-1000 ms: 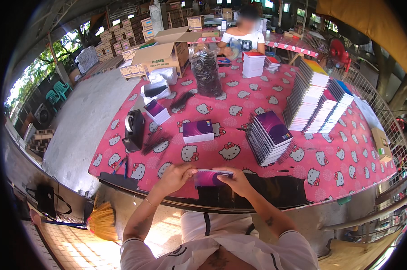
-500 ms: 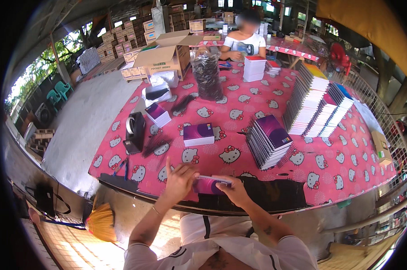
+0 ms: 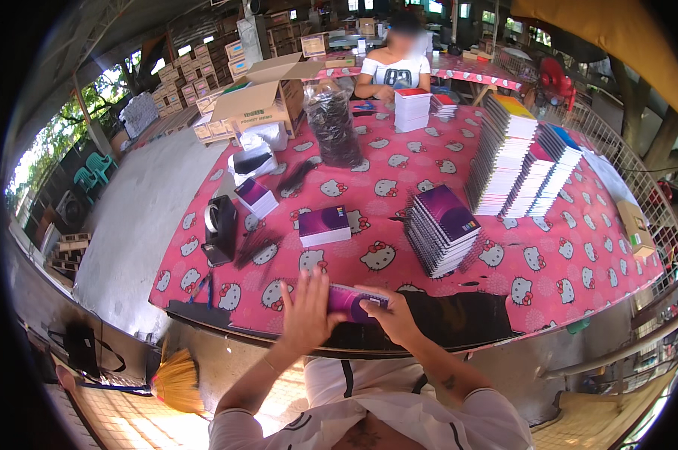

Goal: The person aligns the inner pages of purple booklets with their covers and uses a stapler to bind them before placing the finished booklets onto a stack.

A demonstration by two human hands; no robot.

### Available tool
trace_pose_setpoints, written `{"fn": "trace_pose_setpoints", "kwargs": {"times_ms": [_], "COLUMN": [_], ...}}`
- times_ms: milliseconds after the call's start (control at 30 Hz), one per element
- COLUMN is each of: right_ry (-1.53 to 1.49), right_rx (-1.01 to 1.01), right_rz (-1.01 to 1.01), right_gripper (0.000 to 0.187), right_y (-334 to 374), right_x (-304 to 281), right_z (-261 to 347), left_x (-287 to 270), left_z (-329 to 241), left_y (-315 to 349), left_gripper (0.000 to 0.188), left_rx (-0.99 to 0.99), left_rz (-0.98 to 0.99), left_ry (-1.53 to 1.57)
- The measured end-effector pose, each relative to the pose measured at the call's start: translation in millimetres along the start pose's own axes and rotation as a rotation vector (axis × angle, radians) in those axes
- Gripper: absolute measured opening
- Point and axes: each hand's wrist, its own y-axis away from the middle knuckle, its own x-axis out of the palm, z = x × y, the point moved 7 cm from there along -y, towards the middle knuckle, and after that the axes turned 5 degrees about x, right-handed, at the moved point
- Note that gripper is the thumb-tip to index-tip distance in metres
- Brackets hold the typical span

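A small purple notebook (image 3: pixel 346 301) is held at the table's near edge, its cover facing up and a row of dark binding along its far edge. My right hand (image 3: pixel 391 313) grips its right end, thumb on the cover. At its left end my left hand (image 3: pixel 307 313) is open with fingers stretched out, the base of the thumb by the cover. Beyond it sits a short stack of unbound purple notebooks (image 3: pixel 325 226). To the right, a taller stack of bound purple notebooks (image 3: pixel 442 231) leans slightly.
A black tape dispenser (image 3: pixel 220 231), loose black binding wires (image 3: pixel 256 250) and a smaller purple stack (image 3: pixel 256 197) are at left. Tall notebook stacks (image 3: pixel 504 154) stand at right. Farther back are a bag of black wires (image 3: pixel 334 127), an open carton (image 3: pixel 256 105) and a seated person (image 3: pixel 396 73).
The notebook has tipped so that more of its purple cover shows. My left hand's bent fingers have straightened out beside it. My right hand keeps its grip. The view has shifted slightly.
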Motion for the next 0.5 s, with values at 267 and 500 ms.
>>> {"fn": "trace_pose_setpoints", "kwargs": {"times_ms": [267,500], "right_ry": [0.111,0.217], "right_rx": [0.033,-0.032], "right_rz": [0.017,0.097], "right_gripper": [0.035,0.037], "right_y": [0,-4], "right_x": [12,13], "right_z": [-1,7], "left_x": [13,23], "left_z": [-2,-8], "left_y": [1,6], "left_gripper": [0.088,0.094], "left_rx": [-0.058,-0.063], "left_rz": [0.029,0.028], "left_ry": [0.121,0.109]}}
